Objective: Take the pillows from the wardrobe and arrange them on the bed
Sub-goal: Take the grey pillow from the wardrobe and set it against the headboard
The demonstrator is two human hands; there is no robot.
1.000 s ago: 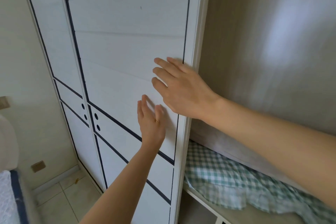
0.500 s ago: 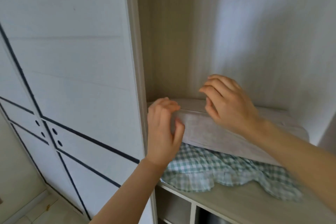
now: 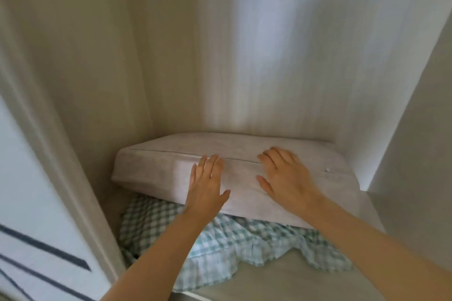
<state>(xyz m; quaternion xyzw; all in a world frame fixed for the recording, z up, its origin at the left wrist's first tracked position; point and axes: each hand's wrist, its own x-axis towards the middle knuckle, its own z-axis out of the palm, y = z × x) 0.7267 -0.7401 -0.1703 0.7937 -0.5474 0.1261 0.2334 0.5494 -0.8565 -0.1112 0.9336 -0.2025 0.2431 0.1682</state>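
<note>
Early stage: grey pillow [image 3: 159,166] lay on checked pillow [image 3: 220,247], both inside wardrobe [image 3: 73,80]. Left hand [image 3: 205,188], right hand [image 3: 286,176] flat on grey pillow, fingers spread, nothing gripped. Bed unseen.

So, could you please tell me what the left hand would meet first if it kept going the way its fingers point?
The left hand already lies against the grey rectangular pillow.

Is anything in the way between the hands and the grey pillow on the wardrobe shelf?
Nothing visible. The left hand and right hand lie open, flat on the grey pillow. It rests on a green checked pillow, and the shelf's front side is open.
</note>
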